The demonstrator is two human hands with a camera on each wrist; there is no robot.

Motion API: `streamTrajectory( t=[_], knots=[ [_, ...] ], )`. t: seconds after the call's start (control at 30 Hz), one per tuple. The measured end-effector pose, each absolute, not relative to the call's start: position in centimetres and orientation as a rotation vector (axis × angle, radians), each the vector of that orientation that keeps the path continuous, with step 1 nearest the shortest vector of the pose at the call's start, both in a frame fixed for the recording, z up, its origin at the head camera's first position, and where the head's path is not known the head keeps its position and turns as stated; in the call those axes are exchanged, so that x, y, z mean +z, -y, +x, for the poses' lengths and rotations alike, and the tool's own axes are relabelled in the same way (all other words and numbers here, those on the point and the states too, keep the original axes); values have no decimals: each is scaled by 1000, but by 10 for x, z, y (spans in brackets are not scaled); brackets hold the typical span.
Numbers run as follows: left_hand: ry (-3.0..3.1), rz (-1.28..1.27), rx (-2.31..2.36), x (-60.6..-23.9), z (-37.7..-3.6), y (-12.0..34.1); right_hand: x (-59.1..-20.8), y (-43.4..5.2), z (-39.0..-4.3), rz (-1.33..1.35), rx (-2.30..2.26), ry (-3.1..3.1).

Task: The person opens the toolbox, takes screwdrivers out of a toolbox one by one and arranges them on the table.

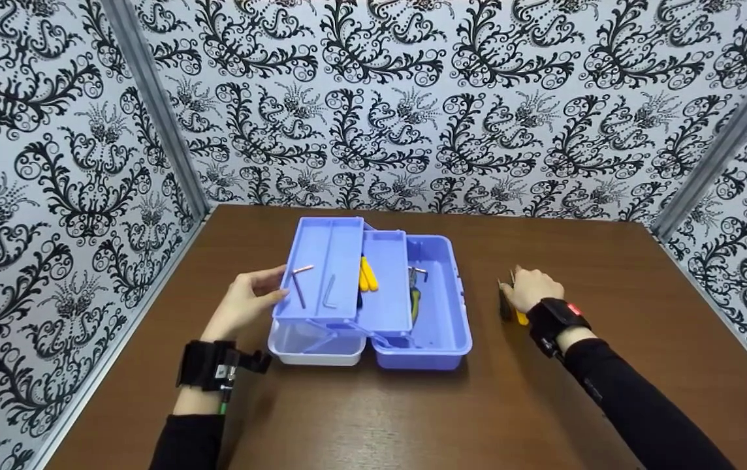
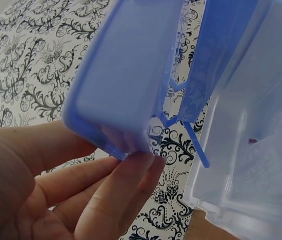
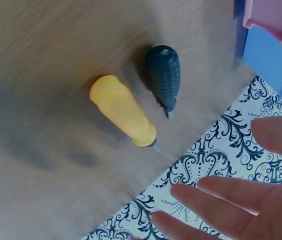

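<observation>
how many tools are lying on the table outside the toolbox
2: a yellow-handled tool and a black-handled tool, side by side on the table under the right hand, right of the toolbox. The hand may hide others.

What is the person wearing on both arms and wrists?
Both arms have black long sleeves. The left hand and right hand are bare. Each wrist carries a black strapped device; the right wrist device shows a small red mark, the left wrist device a white label.
</observation>
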State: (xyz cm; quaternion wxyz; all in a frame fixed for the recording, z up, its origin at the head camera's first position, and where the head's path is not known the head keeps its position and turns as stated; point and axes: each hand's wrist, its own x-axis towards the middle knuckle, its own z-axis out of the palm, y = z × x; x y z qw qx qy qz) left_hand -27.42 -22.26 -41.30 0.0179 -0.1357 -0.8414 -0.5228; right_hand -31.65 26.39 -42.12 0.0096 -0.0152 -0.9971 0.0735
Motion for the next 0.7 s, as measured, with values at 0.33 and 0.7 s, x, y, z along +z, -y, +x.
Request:
streamTrajectory(
  t=[0.33,0.7],
  knots=[
    [2615,-418,-1624,-413,-275,223,-413,-246,-321,53,302,3139],
    [2614,-409,-1621,-414,-276,223,-403,-214,-326,246,330,3073]
  ],
)
